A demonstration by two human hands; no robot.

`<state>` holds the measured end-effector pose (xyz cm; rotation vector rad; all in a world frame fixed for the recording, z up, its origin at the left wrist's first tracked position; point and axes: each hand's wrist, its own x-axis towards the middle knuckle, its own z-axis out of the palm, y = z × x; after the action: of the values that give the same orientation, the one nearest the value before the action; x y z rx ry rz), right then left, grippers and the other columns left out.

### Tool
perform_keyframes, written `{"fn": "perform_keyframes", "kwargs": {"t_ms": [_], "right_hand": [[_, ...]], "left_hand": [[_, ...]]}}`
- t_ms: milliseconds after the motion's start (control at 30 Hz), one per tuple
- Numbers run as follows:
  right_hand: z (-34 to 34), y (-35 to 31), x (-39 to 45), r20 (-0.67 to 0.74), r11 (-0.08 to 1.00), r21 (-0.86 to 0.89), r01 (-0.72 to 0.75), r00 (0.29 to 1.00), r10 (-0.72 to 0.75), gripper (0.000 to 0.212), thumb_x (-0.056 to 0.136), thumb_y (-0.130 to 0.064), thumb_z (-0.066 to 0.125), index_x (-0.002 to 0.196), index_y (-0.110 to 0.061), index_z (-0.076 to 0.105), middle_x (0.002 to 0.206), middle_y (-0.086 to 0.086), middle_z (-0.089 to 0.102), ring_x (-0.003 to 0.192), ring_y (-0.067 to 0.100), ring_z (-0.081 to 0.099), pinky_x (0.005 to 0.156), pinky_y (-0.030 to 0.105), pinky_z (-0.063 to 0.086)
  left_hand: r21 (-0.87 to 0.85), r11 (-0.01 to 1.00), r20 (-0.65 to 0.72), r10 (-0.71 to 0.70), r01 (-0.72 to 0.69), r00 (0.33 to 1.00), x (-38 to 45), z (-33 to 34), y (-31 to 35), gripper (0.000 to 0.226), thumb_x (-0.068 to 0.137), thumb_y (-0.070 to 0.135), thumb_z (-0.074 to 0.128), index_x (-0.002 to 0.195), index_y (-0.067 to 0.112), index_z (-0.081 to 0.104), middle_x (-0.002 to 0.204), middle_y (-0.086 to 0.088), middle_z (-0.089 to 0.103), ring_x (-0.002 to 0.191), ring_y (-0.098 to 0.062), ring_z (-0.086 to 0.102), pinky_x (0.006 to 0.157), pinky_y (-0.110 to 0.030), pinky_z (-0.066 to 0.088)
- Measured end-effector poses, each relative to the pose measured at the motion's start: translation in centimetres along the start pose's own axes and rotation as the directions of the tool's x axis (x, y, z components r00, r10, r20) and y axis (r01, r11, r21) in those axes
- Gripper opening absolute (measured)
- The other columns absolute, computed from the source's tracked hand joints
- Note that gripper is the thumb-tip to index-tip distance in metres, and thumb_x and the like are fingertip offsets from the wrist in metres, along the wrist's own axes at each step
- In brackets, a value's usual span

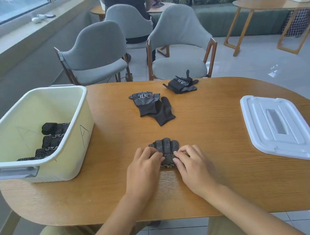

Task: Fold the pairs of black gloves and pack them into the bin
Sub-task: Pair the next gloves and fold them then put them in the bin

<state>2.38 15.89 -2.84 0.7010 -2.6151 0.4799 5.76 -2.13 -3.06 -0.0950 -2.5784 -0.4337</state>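
1. Currently, both hands are working one pair of black gloves (pixel 165 149) lying near the near edge of the wooden table (pixel 212 139), glove fingers pointing far, dotted side up.
2. The left hand (pixel 144 167) is lying on the pair's left side, fingers curled and pressing into the fabric at the cuff end; whether it is pinching or only pressing, cannot tell.
3. The right hand (pixel 192 162) is mirroring it on the right side, fingertips bent onto the dotted fabric, the two hands nearly meeting over the middle.
4. A second pair (pixel 153 106) is lying loose and unfolded at table centre, farther off.
5. A third pair (pixel 182 85), bunched up, is sitting near the far edge, to the right of the second.
6. The cream bin (pixel 71 148) is standing at the left end of the table, holding folded gloves (pixel 51 139) against its near right wall.
7. A white lid (pixel 277 126) is lying flat at the right end, well apart from the hands.
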Motion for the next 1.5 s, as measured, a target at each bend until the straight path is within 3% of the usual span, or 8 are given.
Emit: {"fn": "perform_keyframes", "kwargs": {"t_ms": [133, 233, 533, 700, 900, 1067, 1167, 1500], "right_hand": [[-0.9, 0.4, -0.8, 0.169, 0.991, -0.071, 0.112, 0.981, -0.098, 0.047, 0.089, -0.034, 0.054, 0.131, -0.013, 0.059, 0.123, -0.001, 0.056, 0.113, 0.019, 0.051, 0.091, 0.033, 0.048], [-0.6, 0.2, -0.5, 0.175, 0.985, -0.120, 0.121, 0.980, -0.099, 0.046, 0.089, -0.028, 0.056, 0.132, -0.010, 0.058, 0.123, 0.002, 0.056, 0.113, 0.021, 0.052, 0.091, 0.034, 0.049], [0.0, 0.1, -0.3, 0.068, 0.990, -0.090, 0.107, 0.993, -0.101, 0.035, 0.086, -0.014, 0.066, 0.122, -0.011, 0.064, 0.113, 0.001, 0.062, 0.102, 0.023, 0.058, 0.084, 0.036, 0.051], [-0.7, -0.3, -1.6, 0.095, 0.994, -0.012, 0.110, 0.990, -0.108, 0.036, 0.089, -0.018, 0.063, 0.124, -0.012, 0.062, 0.111, -0.002, 0.062, 0.102, 0.021, 0.056, 0.087, 0.033, 0.050], [-1.6, -1.0, -0.3, 0.102, 0.996, 0.079, 0.028, 0.994, -0.036, 0.036, 0.085, -0.029, 0.074, 0.116, -0.016, 0.061, 0.096, -0.004, 0.065, 0.091, 0.020, 0.061, 0.069, 0.032, 0.053], [-3.0, -1.0, 2.5, 0.350, 0.967, 0.125, -0.222, 0.922, 0.166, 0.027, 0.097, -0.050, 0.050, 0.117, -0.033, 0.048, 0.095, -0.006, 0.055, 0.088, 0.016, 0.054, 0.073, 0.034, 0.046], [-3.0, -0.8, 4.2, 0.434, 0.946, 0.117, -0.303, 0.872, 0.226, 0.022, 0.095, -0.051, 0.052, 0.110, -0.034, 0.051, 0.094, -0.006, 0.054, 0.089, 0.017, 0.054, 0.076, 0.035, 0.048], [-1.8, 0.2, 8.5, 0.629, 0.932, 0.091, -0.352, 0.746, 0.220, 0.040, 0.088, -0.038, 0.069, 0.125, -0.025, 0.057, 0.122, -0.004, 0.052, 0.118, 0.016, 0.049, 0.101, 0.039, 0.044]], "left_hand": [[0.028, 0.983, 0.102, 0.176, -0.180, 0.979, -0.4, -0.1, -1.4, 0.041, 0.094, 0.047, 0.062, 0.117, 0.015, 0.070, 0.115, 0.004, 0.064, 0.099, -0.019, 0.057, 0.069, -0.029, 0.055], [0.081, 0.970, 0.191, 0.210, -0.228, 0.959, -0.3, -0.1, -1.9, 0.048, 0.093, 0.045, 0.061, 0.129, 0.014, 0.063, 0.125, 0.000, 0.060, 0.107, -0.022, 0.057, 0.078, -0.034, 0.056], [0.161, 0.939, 0.147, 0.282, -0.304, 0.948, 0.2, 0.1, -0.9, 0.030, 0.086, 0.016, 0.062, 0.116, 0.013, 0.062, 0.108, -0.002, 0.064, 0.092, -0.025, 0.058, 0.068, -0.037, 0.053], [0.129, 0.946, 0.134, 0.279, -0.296, 0.951, -1.5, -0.8, -0.8, 0.019, 0.094, 0.022, 0.057, 0.110, 0.015, 0.065, 0.106, 0.002, 0.066, 0.092, -0.023, 0.060, 0.066, -0.036, 0.054], [0.026, 0.997, 0.199, 0.072, -0.079, 0.977, -1.2, -1.6, -0.5, 0.028, 0.099, 0.040, 0.051, 0.115, 0.020, 0.060, 0.098, 0.007, 0.067, 0.092, -0.018, 0.059, 0.066, -0.033, 0.054], [-0.188, 0.956, 0.322, -0.157, 0.225, 0.934, 1.8, -2.7, -0.5, 0.028, 0.095, 0.050, 0.058, 0.113, 0.029, 0.052, 0.087, 0.013, 0.058, 0.081, -0.014, 0.056, 0.066, -0.034, 0.048], [-0.216, 0.917, 0.425, -0.221, 0.335, 0.878, 3.7, -2.6, -1.1, 0.024, 0.091, 0.049, 0.066, 0.103, 0.028, 0.060, 0.073, 0.012, 0.057, 0.068, -0.012, 0.056, 0.057, -0.029, 0.039], [-0.105, 0.949, 0.575, -0.185, 0.297, 0.797, 7.4, -1.1, -1.8, 0.032, 0.091, 0.035, 0.072, 0.117, 0.017, 0.066, 0.114, -0.002, 0.065, 0.106, -0.020, 0.058, 0.083, -0.030, 0.044]]}}
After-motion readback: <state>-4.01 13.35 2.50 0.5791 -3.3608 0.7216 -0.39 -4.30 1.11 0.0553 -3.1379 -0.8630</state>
